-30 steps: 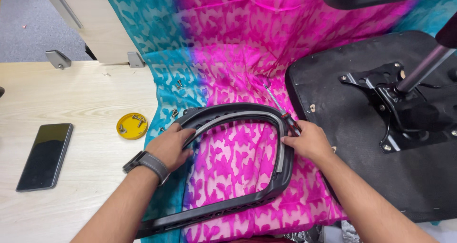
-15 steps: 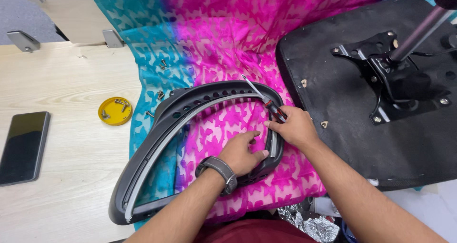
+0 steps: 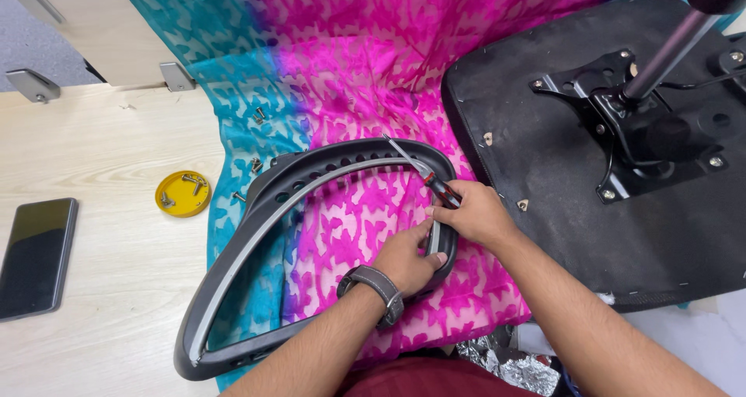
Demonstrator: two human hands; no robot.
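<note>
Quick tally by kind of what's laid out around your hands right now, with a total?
Chair back frame, dark grey, held by left hand: 1
Screwdriver in right hand: 1
Upturned chair seat with its mechanism: 1
Yellow dish of screws: 1
Phone: 1
Pink and teal cloth: 1
Loose screws on the cloth: too small to count surely
Total: 6, screws aside

Office floor, wood-look flooring [image 3: 109, 288], upturned office chair seat [image 3: 590, 234]

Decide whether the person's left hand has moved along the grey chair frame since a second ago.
Yes. The left hand has gone from the frame's upper left curve, on the yellow dish side, to its right side, next to the right hand with the screwdriver.
</note>
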